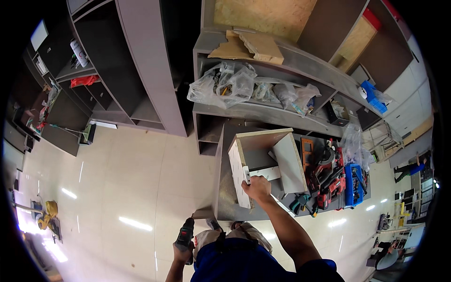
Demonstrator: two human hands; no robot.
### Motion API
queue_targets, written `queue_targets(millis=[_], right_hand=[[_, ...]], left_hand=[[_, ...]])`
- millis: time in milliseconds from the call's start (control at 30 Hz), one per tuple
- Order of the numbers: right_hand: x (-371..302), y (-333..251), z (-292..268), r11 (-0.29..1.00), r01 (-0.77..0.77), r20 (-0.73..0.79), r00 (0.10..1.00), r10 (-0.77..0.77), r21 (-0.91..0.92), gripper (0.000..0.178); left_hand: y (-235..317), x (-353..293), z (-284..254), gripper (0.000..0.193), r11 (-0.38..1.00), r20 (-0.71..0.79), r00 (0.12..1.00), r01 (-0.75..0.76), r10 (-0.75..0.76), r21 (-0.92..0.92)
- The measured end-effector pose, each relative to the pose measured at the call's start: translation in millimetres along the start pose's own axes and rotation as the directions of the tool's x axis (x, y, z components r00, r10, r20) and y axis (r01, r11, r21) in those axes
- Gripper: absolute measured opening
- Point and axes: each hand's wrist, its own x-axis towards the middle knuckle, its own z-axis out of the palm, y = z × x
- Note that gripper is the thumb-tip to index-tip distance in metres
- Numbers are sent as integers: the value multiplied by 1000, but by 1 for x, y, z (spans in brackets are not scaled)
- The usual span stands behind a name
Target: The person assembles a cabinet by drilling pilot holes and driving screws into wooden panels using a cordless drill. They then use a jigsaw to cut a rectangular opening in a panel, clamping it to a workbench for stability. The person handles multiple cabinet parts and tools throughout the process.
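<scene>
My left hand [182, 254], low beside my leg, is closed round the grip of a dark cordless drill [185, 233], which points up and away from me. My right hand [258, 188] is closed at the near side of an open box [292, 162] made of pale boards, over its left panel. A small white piece with holes [246, 175] shows beside those fingers; whether they hold it too is unclear. The box stands on a grey work surface [228, 199] strewn with sawdust. A white strip [284, 206] lies partly hidden under my right forearm.
Right of the box lie red power tools [329, 176], an orange tool [307, 152], a green clamp-like tool [299, 203] and a blue bin [352, 185]. Behind are grey shelves [263, 112] with plastic bags [225, 84] and cardboard [253, 46]. A tall cabinet [145, 61] stands left.
</scene>
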Motion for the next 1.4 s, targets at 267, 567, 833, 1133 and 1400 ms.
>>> queue_targets(millis=[267, 567, 833, 1133, 1400], right_hand=[[7, -5, -22, 998, -34, 141, 989, 41, -51, 58], [52, 10, 5, 990, -30, 215, 977, 0, 138, 53], [55, 57, -107, 736, -216, 278, 960, 39, 642, 36], [52, 70, -154, 311, -210, 274, 945, -178, 927, 38], [45, 44, -158, 191, -13, 89, 914, -397, 982, 35]], left_hand=[[-4, 14, -7, 31, 998, -5, 1000, -25, 25, 51], [3, 22, 1, 34, 999, -24, 999, -33, 33, 8], [3, 27, -1, 40, 999, 21, 1000, -1, 0, 39], [25, 35, 7, 37, 999, 41, 999, -1, 0, 35], [16, 31, 25, 45, 995, 9, 997, -79, 80, -65]])
